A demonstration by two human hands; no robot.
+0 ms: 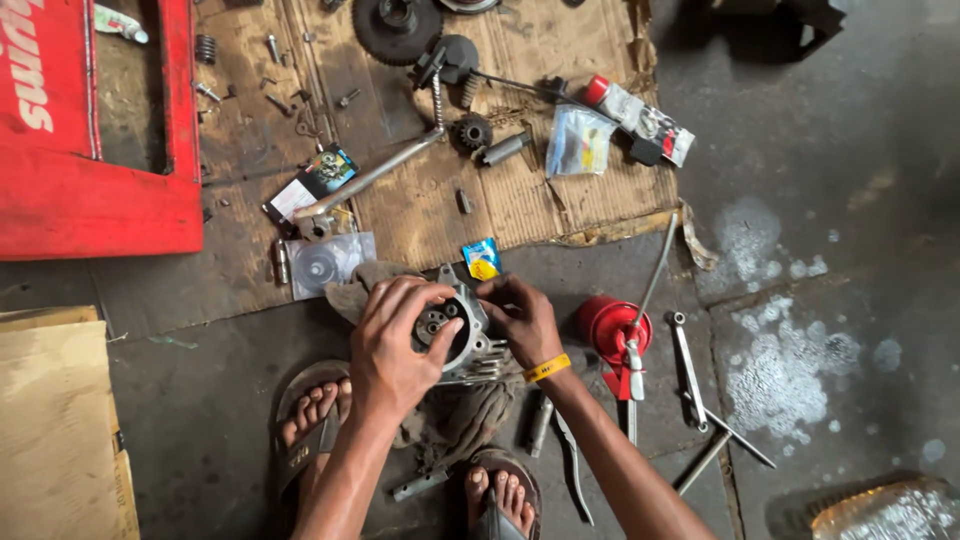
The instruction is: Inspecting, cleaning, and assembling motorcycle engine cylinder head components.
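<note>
A grey metal engine casting [462, 328] with cooling fins sits on a dirty rag [470, 415] on the floor between my sandalled feet. My left hand [392, 348] covers its round left face, fingers spread over the holes. My right hand [524, 320], with a yellow wristband, grips the casting's right upper edge.
A red oil can [612, 328] with a long spout stands right of the casting, with spanners [688, 368] and pliers [574, 468] nearby. Flattened cardboard [420, 200] ahead carries a gear [396, 28], a kick lever [372, 174], bolts and packets. A red panel [90, 200] lies at left.
</note>
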